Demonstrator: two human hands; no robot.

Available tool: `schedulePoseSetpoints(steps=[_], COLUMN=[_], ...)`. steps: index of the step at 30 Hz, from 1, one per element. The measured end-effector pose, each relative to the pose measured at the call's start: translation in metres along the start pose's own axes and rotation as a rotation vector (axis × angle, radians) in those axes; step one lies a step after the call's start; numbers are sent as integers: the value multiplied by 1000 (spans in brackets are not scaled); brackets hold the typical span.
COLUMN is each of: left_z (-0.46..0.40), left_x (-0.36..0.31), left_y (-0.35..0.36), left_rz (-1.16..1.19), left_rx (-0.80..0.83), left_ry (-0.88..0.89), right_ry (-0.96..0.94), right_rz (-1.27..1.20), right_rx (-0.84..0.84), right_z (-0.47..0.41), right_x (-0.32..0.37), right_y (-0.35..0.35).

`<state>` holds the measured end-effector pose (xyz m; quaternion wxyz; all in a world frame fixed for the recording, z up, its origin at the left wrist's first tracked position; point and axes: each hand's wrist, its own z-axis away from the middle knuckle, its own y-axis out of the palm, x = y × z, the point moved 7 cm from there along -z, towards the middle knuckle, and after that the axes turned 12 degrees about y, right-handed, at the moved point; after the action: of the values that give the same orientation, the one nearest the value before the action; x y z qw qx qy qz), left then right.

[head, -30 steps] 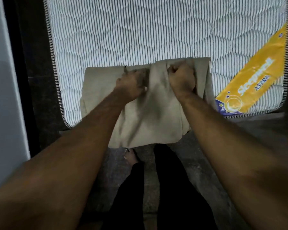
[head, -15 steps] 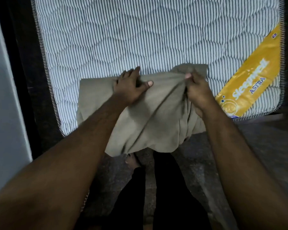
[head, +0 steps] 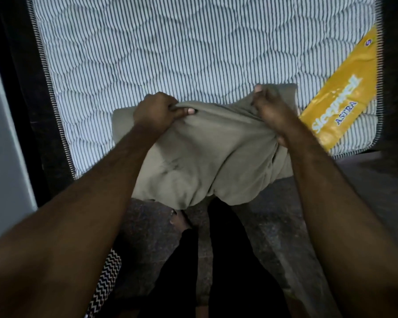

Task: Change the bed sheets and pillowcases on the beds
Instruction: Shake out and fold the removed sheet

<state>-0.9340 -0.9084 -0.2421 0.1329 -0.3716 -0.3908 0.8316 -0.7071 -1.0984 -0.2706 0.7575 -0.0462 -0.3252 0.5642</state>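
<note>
Head view: folded sheet (head: 207, 161) at centre frame, draped over near edge of bare mattress (head: 170, 53). Left hand (head: 156, 111) and right hand (head: 271, 109) both clutching its top fold. Best kept pinched at separate points, then pulled apart. Open mattress above; dark frame at left, floor (head: 274, 226) below.

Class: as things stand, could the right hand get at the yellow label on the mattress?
Probably yes: the yellow label lies uncovered just beside the right hand, but that hand grips the sheet and must let go first.
</note>
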Motion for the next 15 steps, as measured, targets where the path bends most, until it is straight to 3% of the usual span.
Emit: schedulePoseSetpoints(steps=[4, 5, 7, 9, 11, 15], left_z=[8, 8, 6, 5, 3, 4], left_x=[-6, -11, -16, -10, -2, 19], left_y=[-1, -1, -1, -4, -9, -11], left_rz=[-40, -52, -119, -170, -251, -577], left_rx=[-19, 27, 153, 225, 244, 243], left_ry=[74, 113, 170, 164, 138, 12], right_ry=[43, -6, -14, -59, -90, -143], right_rz=[483, 431, 0, -341, -396, 82], right_rx=[217, 275, 253, 100, -91, -575], right_z=[-5, -2, -5, -12, -18, -39], right_x=[10, 16, 19, 14, 0, -27], right_y=[-1, -2, -14, -30, -44, -63])
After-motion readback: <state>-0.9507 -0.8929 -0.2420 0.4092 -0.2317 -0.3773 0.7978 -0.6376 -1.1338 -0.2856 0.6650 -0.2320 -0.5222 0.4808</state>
